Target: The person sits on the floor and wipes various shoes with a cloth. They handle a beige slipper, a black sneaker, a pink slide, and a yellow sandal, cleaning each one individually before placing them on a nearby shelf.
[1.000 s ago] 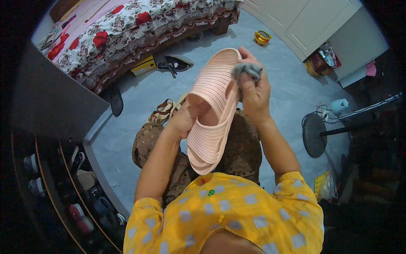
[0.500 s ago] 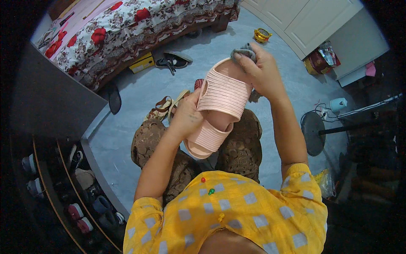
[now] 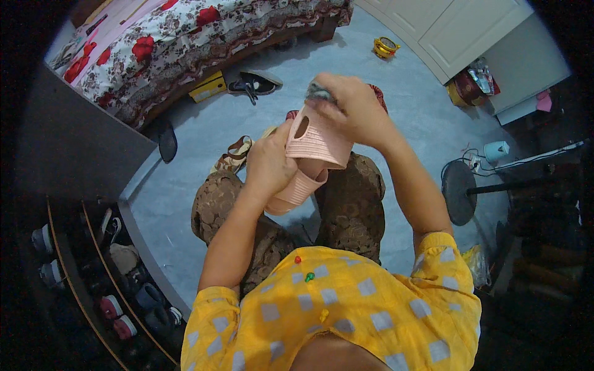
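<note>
Two pink ribbed slide slippers are held one above the other over my knees. My left hand (image 3: 270, 164) is closed round their left edges, gripping the upper slipper (image 3: 320, 141) and, it seems, the lower slipper (image 3: 298, 189). A crumpled grey cloth (image 3: 319, 93) is bunched in my right hand (image 3: 357, 112), pressed against the far end of the upper slipper. The right fingers cover much of that end, and its sole is mostly hidden. The upper slipper is tilted, with the oval gap in its side strap showing.
Strappy sandals (image 3: 232, 154) stand on the floor beside my left knee. Beyond are dark shoes (image 3: 257, 83), a yellow box (image 3: 208, 88) and a flowered bed. A shoe rack (image 3: 117, 278) lies at lower left; a round black stand base (image 3: 459, 193) and cables are on the right.
My right hand has moved left and nearer with the cloth, across the upper slipper's far end. Both slippers have tilted and shifted slightly; my left hand keeps its grip.
</note>
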The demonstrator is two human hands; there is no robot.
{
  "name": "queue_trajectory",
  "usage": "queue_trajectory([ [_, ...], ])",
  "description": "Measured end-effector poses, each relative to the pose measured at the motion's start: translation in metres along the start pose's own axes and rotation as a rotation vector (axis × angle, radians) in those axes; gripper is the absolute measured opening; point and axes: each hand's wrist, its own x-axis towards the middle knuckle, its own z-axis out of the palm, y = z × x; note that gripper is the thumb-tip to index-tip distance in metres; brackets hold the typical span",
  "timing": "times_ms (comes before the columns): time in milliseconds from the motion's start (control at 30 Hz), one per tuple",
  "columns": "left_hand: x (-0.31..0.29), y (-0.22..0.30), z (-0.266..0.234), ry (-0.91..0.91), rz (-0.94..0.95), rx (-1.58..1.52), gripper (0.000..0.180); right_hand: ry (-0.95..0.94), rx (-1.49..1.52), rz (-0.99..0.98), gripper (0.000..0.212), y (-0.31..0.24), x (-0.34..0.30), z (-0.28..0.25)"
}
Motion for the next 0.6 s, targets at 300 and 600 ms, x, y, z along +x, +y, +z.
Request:
queue_trajectory([
  [300, 0.006, -0.005, 0.008, 0.038, -0.211, -0.146, 0.046, 0.151, -0.132, -0.042, 0.031, -0.04, -0.011, 0.025],
  [600, 0.01, -0.014, 0.005, 0.2, -0.296, -0.328, 0.036, 0.285, -0.029, 0.222, 0.032, 0.002, -0.044, 0.029],
])
